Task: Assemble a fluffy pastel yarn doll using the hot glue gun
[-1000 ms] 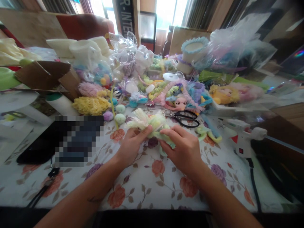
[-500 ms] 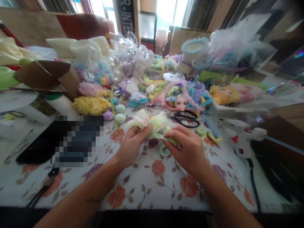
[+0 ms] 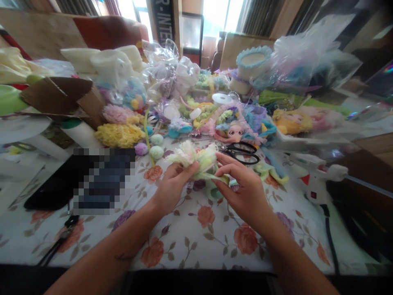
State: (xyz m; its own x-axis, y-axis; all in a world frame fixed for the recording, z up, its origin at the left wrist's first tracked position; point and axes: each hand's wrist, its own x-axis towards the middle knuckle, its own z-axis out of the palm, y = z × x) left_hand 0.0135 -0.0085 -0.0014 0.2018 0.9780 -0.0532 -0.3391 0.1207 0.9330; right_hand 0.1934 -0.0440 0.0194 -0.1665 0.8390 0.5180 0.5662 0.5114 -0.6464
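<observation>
My left hand is closed around a fluffy pale yellow and cream bundle, thumb on top; its exact kind is unclear. Pale green soft strip runs from the bundle's lower edge to my right hand, whose thumb and fingers pinch its end. Below the bundle, a mint-green curled piece shows in part on the cloth. Black-handled scissors lie just beyond my right fingers. Left of the bundle sit small speckled pom-poms and a thin yellow-green stem.
A white glue gun with its cord stands at the right. A black phone lies at the left on the floral tablecloth. Across the back are a doll's head, yellow chenille, a cardboard box and plastic bags.
My right hand has shifted slightly right, its index finger lifted and straighter, and the strip is drawn out a little. My left hand keeps its hold on the bundle.
</observation>
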